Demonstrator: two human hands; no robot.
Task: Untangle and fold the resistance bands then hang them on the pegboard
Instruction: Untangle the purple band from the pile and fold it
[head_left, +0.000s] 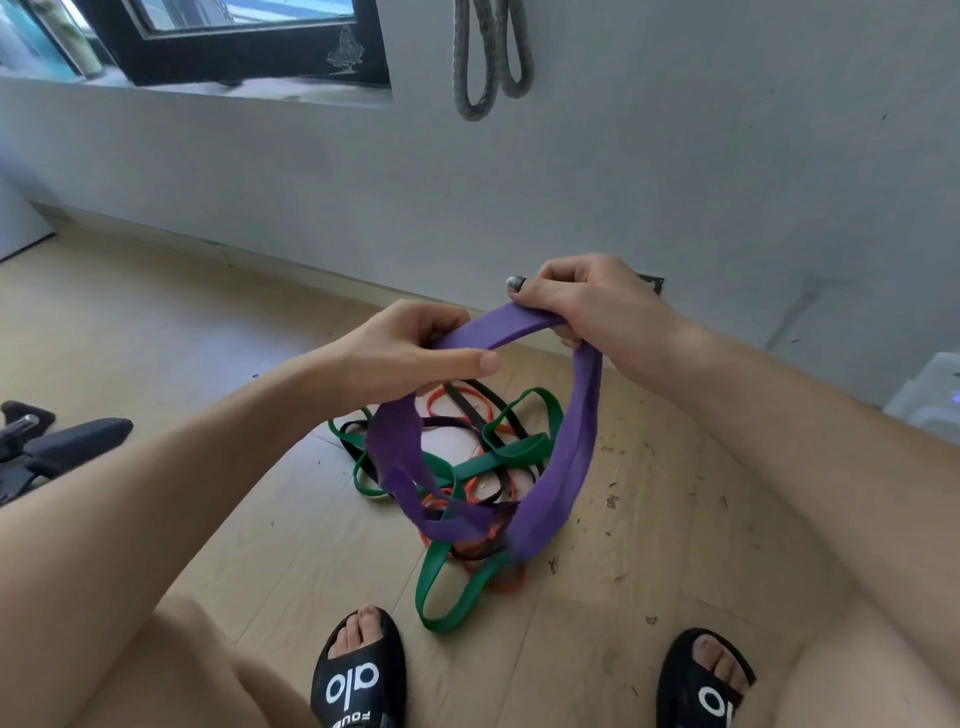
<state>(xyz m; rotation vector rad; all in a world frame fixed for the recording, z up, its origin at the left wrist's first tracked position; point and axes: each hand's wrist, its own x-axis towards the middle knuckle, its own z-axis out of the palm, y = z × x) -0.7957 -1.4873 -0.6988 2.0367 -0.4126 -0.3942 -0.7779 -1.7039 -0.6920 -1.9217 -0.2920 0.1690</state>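
At the far left edge a black padded piece of equipment (62, 447) lies on the pale wood floor (171, 332), well apart from the bands, with open floor between them. The left hand (410, 345) is curled round one end of the wide purple band (576, 467), thumb laid along its top, and the right hand (576, 301) grips the same band just beside it, so a short flat stretch of purple runs between the two hands. From each hand the purple band hangs down in a loop; its left side twists and its low end is caught in the pile below. That pile sits on the floor under the hands and ahead of two black sandals (358, 675): a green band (452, 587) in long loops, thin orange bands (457, 397) and a black band (488, 410), all crossed over one another. Near the wall above, two grey rope loops (491, 57) hang down, beside a dark-framed window (244, 41). To the right of the pile the floor carries small dark specks, and a white object (930, 400) stands at the right edge against the grey wall (675, 182).
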